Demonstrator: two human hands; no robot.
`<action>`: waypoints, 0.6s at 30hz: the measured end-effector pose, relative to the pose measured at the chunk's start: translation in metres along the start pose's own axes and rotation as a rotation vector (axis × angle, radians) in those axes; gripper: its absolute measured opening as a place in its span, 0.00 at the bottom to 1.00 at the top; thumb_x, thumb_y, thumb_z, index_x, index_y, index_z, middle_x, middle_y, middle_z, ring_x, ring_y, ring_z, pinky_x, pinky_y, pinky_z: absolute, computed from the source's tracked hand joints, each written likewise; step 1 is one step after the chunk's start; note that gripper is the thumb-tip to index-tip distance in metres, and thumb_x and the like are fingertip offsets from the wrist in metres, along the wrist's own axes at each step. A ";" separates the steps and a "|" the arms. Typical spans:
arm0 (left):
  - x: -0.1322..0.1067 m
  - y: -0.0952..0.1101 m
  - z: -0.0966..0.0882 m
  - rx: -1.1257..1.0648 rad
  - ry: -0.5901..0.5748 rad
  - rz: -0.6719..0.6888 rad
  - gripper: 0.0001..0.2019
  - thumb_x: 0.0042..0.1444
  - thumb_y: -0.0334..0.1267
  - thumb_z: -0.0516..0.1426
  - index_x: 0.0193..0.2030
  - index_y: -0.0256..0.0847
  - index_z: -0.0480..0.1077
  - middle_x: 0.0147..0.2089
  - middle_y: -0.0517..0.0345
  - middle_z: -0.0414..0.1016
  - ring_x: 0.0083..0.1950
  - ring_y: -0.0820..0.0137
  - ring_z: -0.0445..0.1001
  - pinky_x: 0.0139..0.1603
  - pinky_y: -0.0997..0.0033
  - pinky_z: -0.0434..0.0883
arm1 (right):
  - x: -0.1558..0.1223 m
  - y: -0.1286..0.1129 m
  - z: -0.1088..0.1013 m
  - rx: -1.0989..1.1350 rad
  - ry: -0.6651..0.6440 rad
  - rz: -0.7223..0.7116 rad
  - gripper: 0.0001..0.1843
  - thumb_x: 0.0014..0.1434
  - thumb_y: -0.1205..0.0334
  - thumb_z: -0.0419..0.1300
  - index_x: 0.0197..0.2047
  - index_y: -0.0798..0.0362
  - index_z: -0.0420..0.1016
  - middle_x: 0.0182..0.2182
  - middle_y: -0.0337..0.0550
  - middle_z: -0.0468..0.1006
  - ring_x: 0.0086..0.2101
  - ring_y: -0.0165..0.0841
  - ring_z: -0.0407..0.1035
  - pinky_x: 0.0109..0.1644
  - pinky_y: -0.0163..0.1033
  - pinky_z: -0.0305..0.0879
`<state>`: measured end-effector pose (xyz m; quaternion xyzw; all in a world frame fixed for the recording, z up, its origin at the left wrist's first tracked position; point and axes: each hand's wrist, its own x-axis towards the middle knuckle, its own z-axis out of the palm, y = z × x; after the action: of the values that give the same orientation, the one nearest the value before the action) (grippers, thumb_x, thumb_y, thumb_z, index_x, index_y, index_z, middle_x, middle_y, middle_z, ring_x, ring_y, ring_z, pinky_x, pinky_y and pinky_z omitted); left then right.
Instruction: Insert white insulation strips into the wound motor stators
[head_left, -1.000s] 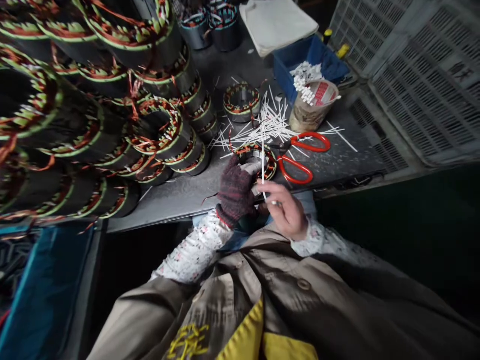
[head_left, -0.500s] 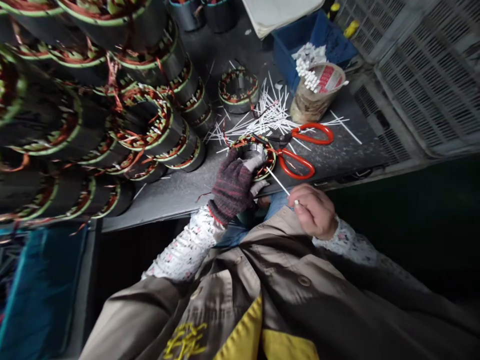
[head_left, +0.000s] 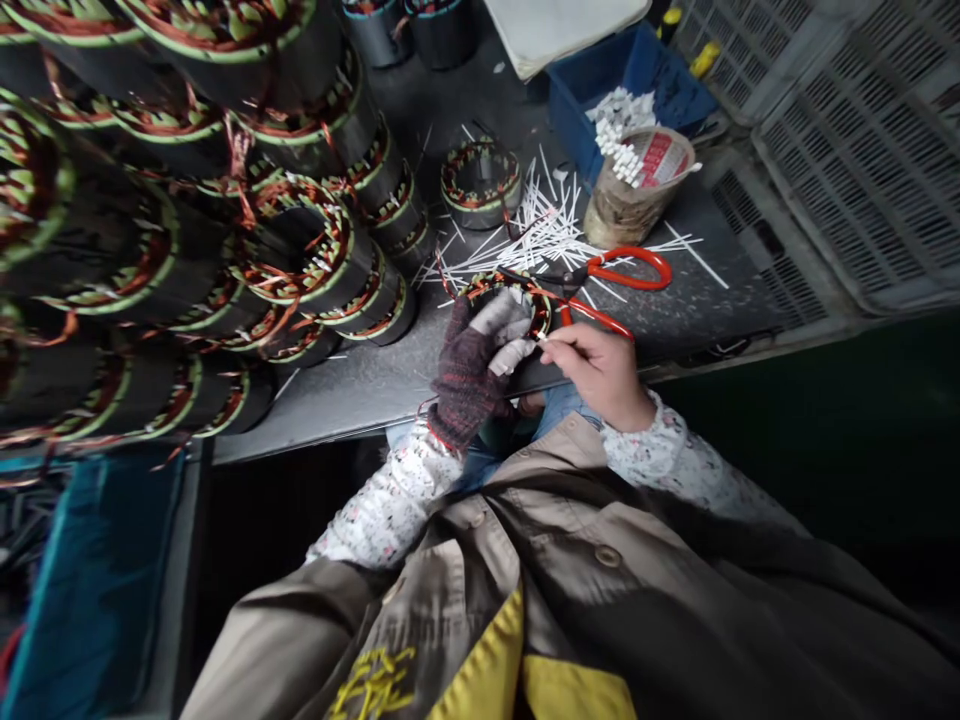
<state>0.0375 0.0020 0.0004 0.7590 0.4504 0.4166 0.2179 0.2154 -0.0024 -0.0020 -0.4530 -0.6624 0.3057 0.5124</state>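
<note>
My left hand [head_left: 466,378], in a dark knitted glove with pale fingertips, grips a small wound motor stator [head_left: 510,300] on its near side. The stator shows copper windings and red ties, and the hand hides part of it. My right hand [head_left: 600,372] is bare and pinches a thin white plastic stick [head_left: 544,341] between finger and thumb, just at the stator's near edge. Most of that stick is hard to make out. Behind the stator lies a loose pile of white sticks [head_left: 541,235].
Red-handled scissors [head_left: 628,270] lie right of the stator on the grey workbench [head_left: 360,400]. Many wound stators [head_left: 304,240] stand stacked at left. Farther back are a blue crate [head_left: 626,90] and a paper bag of white pieces [head_left: 637,185]. Grey slatted crates [head_left: 862,150] rise at right.
My right hand has moved left and up, from beside my body to the stator's edge, with the white stick. The stator has turned slightly in my left hand.
</note>
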 end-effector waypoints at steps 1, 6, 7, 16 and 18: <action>0.001 0.001 -0.001 0.026 0.031 0.015 0.19 0.73 0.48 0.49 0.66 0.49 0.65 0.54 0.52 0.82 0.55 0.65 0.81 0.69 0.48 0.72 | 0.000 -0.001 -0.001 0.011 -0.014 0.007 0.14 0.67 0.52 0.58 0.33 0.50 0.76 0.23 0.36 0.78 0.21 0.27 0.66 0.27 0.35 0.63; 0.004 -0.001 -0.004 0.194 0.031 0.078 0.14 0.72 0.47 0.51 0.48 0.50 0.77 0.44 0.58 0.84 0.50 0.65 0.82 0.77 0.39 0.60 | 0.000 -0.008 -0.009 -0.088 -0.060 -0.081 0.17 0.69 0.53 0.55 0.31 0.50 0.74 0.26 0.39 0.77 0.26 0.30 0.69 0.33 0.37 0.65; 0.004 -0.002 -0.004 0.183 0.031 0.087 0.13 0.72 0.46 0.52 0.48 0.49 0.78 0.44 0.57 0.84 0.49 0.65 0.82 0.77 0.39 0.60 | 0.001 -0.008 -0.009 -0.129 -0.057 -0.098 0.16 0.68 0.54 0.55 0.30 0.50 0.73 0.26 0.39 0.77 0.27 0.30 0.69 0.34 0.37 0.65; 0.003 -0.002 -0.009 0.125 0.042 0.196 0.13 0.71 0.45 0.54 0.48 0.44 0.78 0.43 0.58 0.85 0.46 0.68 0.83 0.74 0.49 0.63 | 0.016 -0.013 -0.005 -0.317 -0.126 -0.108 0.15 0.62 0.60 0.58 0.23 0.51 0.66 0.22 0.37 0.69 0.24 0.29 0.63 0.31 0.37 0.57; 0.002 0.000 -0.009 0.136 0.029 0.188 0.12 0.70 0.43 0.54 0.48 0.44 0.77 0.44 0.57 0.85 0.47 0.67 0.82 0.73 0.47 0.63 | 0.016 -0.019 -0.006 -0.325 -0.171 -0.102 0.17 0.63 0.58 0.58 0.23 0.51 0.66 0.21 0.37 0.68 0.23 0.29 0.62 0.29 0.37 0.55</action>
<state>0.0307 0.0032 0.0068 0.8048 0.4074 0.4149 0.1193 0.2148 0.0046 0.0228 -0.4678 -0.7664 0.2060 0.3892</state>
